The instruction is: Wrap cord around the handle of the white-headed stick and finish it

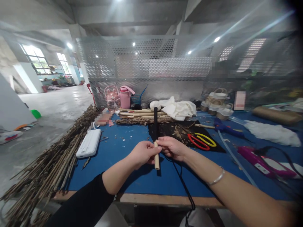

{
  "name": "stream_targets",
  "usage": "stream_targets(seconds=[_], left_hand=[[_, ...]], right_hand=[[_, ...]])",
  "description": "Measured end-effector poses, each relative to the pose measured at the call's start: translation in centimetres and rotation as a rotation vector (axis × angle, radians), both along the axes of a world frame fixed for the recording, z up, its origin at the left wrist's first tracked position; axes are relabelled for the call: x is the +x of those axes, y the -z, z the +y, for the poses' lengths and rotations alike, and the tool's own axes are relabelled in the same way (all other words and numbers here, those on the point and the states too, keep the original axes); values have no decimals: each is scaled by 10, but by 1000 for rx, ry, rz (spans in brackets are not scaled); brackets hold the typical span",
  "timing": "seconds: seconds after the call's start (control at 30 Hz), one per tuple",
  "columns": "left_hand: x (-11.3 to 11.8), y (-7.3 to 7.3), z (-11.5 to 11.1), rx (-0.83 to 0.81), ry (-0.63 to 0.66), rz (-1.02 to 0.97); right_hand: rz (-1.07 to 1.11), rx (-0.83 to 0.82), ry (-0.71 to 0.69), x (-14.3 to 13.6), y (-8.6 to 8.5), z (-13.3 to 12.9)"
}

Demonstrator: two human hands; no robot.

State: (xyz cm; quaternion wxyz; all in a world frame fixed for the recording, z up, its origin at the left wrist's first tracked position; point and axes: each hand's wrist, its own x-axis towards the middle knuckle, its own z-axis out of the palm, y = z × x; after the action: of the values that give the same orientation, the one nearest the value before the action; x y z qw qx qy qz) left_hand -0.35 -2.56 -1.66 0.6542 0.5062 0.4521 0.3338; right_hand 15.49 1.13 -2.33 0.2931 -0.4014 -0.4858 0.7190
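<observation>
Pale tan, wood-like cylinder (157, 162): smooth, straight — blunt lower end
Left grip (143, 153): pinching its middle
Right grip (173, 148): at its upper end — cannot tell whether pinching

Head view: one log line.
left hand: holds pale stick | right hand: at stick's far end | power bank: on blue tabletop

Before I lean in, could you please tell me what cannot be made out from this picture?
All in the head view:
- Whether the right hand pinches anything at the top of the pale stick: its own fingers hide it.
- Some fingertips of the left hand: behind the stick.
- The black cord: its lower run is cut off by the bottom edge.
- Anything under the white cloth: the cloth covers it.
- Markings on the purple device: too small.
</observation>
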Motion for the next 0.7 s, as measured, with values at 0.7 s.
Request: stream_targets(seconds=[0.7], left_hand=[[0,-4,-1,-36,34,-107]], right_hand=[[124,-55,-61,4,0,0]])
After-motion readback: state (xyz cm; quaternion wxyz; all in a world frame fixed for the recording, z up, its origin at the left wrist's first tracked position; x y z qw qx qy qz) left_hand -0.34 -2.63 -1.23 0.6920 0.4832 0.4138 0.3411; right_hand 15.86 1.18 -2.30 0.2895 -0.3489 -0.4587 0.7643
